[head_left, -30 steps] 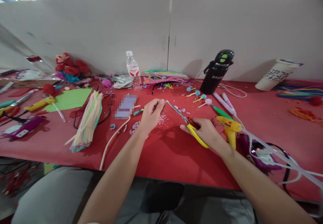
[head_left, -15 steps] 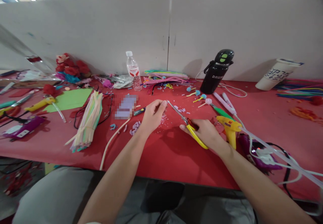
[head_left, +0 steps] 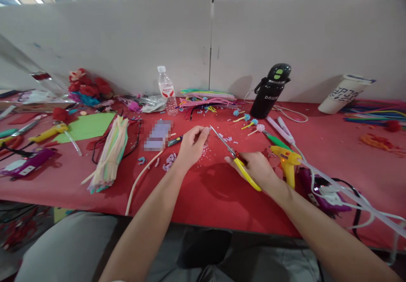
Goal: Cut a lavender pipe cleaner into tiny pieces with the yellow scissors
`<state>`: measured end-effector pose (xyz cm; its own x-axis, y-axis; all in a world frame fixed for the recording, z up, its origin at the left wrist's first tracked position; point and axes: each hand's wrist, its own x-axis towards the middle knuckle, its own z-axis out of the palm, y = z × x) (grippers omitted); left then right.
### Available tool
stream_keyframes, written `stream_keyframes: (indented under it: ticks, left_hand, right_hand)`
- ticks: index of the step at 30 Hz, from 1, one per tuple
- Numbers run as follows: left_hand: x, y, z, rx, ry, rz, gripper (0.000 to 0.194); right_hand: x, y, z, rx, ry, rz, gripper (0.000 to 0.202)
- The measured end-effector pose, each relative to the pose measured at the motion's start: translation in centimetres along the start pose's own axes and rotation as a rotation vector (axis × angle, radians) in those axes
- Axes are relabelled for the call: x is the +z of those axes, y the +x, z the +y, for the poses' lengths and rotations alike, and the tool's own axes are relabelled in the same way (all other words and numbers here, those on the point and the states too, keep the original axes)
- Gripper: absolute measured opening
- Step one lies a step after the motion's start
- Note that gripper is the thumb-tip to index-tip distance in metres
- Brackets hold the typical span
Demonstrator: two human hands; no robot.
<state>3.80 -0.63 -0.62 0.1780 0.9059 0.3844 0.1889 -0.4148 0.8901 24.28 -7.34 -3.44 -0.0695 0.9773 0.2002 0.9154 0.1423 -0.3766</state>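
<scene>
Over our desk (head_left: 209, 208), inside its near edge, our right hand (head_left: 259, 170) grips scissors (head_left: 249, 178); left hand (head_left: 193, 143) pinches a tiny piece (head_left: 209, 128).

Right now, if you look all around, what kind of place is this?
It looks like a crafts workshop, perhaps a shared one. The right hand holds yellow-handled scissors, a yellow glue gun is beside it, and a bundle of fuzzy craft stems lies on the red table.
</scene>
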Motion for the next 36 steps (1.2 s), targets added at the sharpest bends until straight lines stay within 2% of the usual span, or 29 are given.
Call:
stream_keyframes:
  ticks: [4, 9, 14, 19, 26, 36]
  left_hand:
    - [-0.5, 0.3, -0.6, -0.023, 0.001, -0.019, 0.031]
    - [-2.2, 0.7, -0.9, -0.010, 0.122, -0.063, 0.028]
    - [-3.3, 1.0, -1.4, -0.030, 0.094, -0.086, 0.024]
    - [-3.5, 1.1, -1.5, -0.048, 0.131, -0.107, 0.029]
    - [-3.3, 0.9, -1.1, 0.044, 0.327, -0.082, 0.028]
    - [-3.2, 0.7, -1.7, 0.157, 0.385, -0.097, 0.020]
  right_hand:
    - [0.4, 0.4, 0.8, 0.032, 0.028, 0.014, 0.056]
    - [0.4, 1.1, 2.0, 0.060, 0.117, 0.060, 0.055]
    - [0.1, 1.1, 1.9, 0.048, 0.105, 0.053, 0.053]
    - [0.0, 0.9, 1.6, 0.032, 0.097, -0.058, 0.052]
    - [-0.2, 0.6, 1.6, 0.025, 0.119, -0.044, 0.055]
    - [0.0, 0.5, 1.6, 0.019, 0.108, -0.047, 0.055]
